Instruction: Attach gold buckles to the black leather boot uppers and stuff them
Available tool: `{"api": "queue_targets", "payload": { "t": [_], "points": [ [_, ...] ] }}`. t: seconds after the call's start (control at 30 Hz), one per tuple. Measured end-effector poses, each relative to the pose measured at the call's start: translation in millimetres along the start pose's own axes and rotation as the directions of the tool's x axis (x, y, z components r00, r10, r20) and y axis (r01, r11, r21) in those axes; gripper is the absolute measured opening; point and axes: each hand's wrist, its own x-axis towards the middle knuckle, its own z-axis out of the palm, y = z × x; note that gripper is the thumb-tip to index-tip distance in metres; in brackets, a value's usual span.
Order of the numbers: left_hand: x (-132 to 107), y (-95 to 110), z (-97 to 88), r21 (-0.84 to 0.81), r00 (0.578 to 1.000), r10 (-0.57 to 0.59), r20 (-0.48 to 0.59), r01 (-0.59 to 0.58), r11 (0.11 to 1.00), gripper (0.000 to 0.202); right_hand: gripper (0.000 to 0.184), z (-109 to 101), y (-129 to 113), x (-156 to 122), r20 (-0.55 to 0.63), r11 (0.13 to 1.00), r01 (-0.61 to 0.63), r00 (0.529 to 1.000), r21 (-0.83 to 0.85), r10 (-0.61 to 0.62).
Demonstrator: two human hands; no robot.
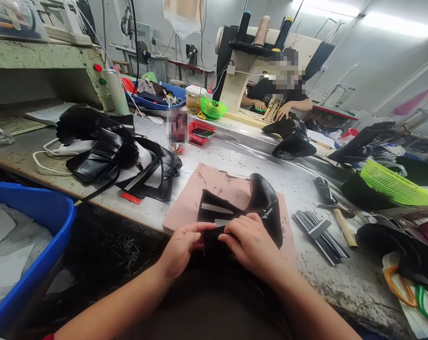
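Observation:
A black leather shoe upper (265, 200) lies partly on a pinkish board (181, 198) in front of me. Its near edge is pinched by my left hand (181, 245), thumb and forefinger pressed together at the left. Close beside it, my right hand (249, 238) grips the same edge with curled fingers. Pale strips show on the upper's inner side between the hands and the board. The part of the edge beneath my fingers is hidden.
More black uppers (104, 146) are heaped at left. A hammer (343, 226) and dark strips (320, 233) lie at right, near scissors (399, 283). A blue bin (63, 222) stands at lower left. Across the table, a person (281, 104) works at a sewing machine (231, 71).

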Motion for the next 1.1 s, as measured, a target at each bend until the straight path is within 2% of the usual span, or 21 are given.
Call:
{"api": "queue_targets", "payload": {
  "t": [0.1,0.27,0.43,0.5,0.57,0.63,0.7,0.77,0.8,0.9,1.0,1.1],
  "points": [
    [-2,-2,-0.5,0.043,0.999,0.031,0.006,-0.031,0.999,0.028,0.023,2,-1,-1,-0.008,1.0,0.011,1.0,-0.014,-0.012],
    [-2,-5,-0.4,0.203,0.997,0.082,0.006,-0.082,0.976,0.026,0.023,1,-4,-2,-0.018,0.999,-0.018,1.0,-0.026,0.018],
    [-1,-9,-3.2,0.16,0.996,0.094,-0.003,-0.092,0.983,0.026,0.022,-6,1,-3,-0.021,0.998,-0.052,0.998,-0.04,0.051],
    [1,-7,-5.6,0.142,0.998,0.051,0.021,-0.053,0.988,0.027,0.022,-8,2,-4,0.012,0.998,-0.061,0.998,-0.03,0.062],
    [4,0,-7.5,0.214,0.995,-0.043,0.094,0.022,0.977,0.027,0.023,-9,3,-6,0.042,0.998,-0.06,0.997,-0.034,0.061],
    [8,9,-7.7,0.403,0.982,-0.101,0.162,0.027,0.915,0.021,0.025,-8,1,-7,0.04,0.997,-0.051,0.998,-0.053,0.053],
    [12,18,-6.8,0.594,0.974,-0.099,0.205,-0.043,0.803,0.01,0.024,-8,0,-8,0.042,0.998,-0.043,0.998,-0.052,0.045],
    [15,22,-6.4,0.684,0.969,-0.113,0.219,-0.07,0.726,0.009,0.02,-10,1,-10,0.052,0.998,-0.06,0.997,-0.03,0.062],
    [16,23,-6.8,0.691,0.964,-0.141,0.223,-0.054,0.721,0.011,0.017,-11,2,-11,0.056,0.997,-0.074,0.996,-0.015,0.074],
    [18,19,-11.1,0.648,0.934,-0.237,0.269,0.007,0.762,0.013,0.012,-15,7,-14,0.067,0.995,-0.096,0.993,0.029,0.094],
    [21,17,-16.4,0.616,0.885,-0.246,0.395,-0.057,0.785,0.014,0.012,-17,11,-17,0.076,0.995,-0.083,0.994,0.057,0.078],
    [26,16,-14.8,0.612,0.812,-0.297,0.502,-0.091,0.786,0.022,0.012,-15,10,-19,0.082,0.994,-0.089,0.993,0.059,0.084]
  ]
}}
